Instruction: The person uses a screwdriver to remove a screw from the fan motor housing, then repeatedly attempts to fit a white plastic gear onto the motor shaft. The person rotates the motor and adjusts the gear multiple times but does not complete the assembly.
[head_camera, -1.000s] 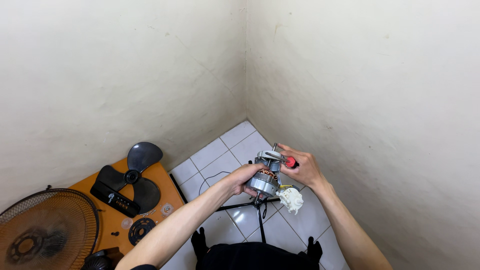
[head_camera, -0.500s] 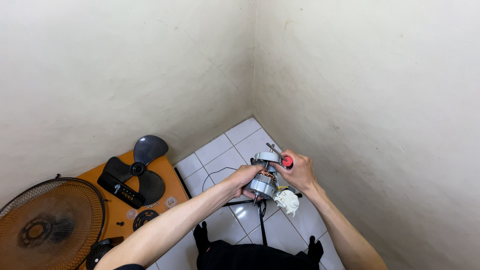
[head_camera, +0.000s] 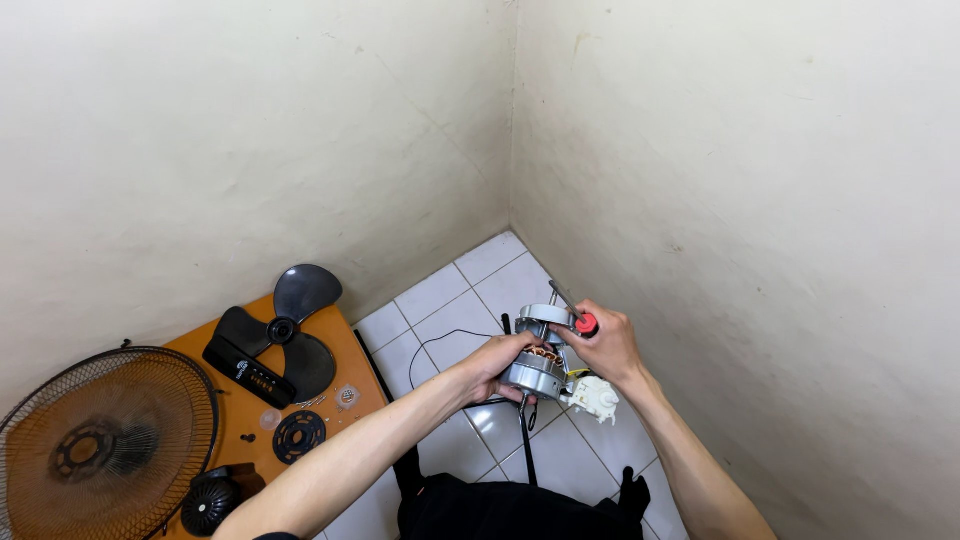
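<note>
My left hand (head_camera: 495, 362) grips a grey metal fan motor (head_camera: 537, 368) with copper windings showing, held above the tiled floor near the wall corner. A small white plastic part (head_camera: 596, 398) hangs from the motor's right side. My right hand (head_camera: 608, 347) is closed on a screwdriver with a red handle (head_camera: 585, 324); its metal shaft points at the motor's top end. A thin black cable (head_camera: 430, 345) runs from the motor down to the floor.
An orange board (head_camera: 345, 365) at the left carries a black fan blade (head_camera: 283, 328), a black control panel (head_camera: 248, 375), a round black disc (head_camera: 299, 436) and small clear parts. A wire fan guard (head_camera: 100, 440) lies at far left. A black fan stand (head_camera: 500, 505) sits below my arms.
The view has drifted a little, so the board and fan parts sit further right. Both hands keep the same hold on the motor and screwdriver.
</note>
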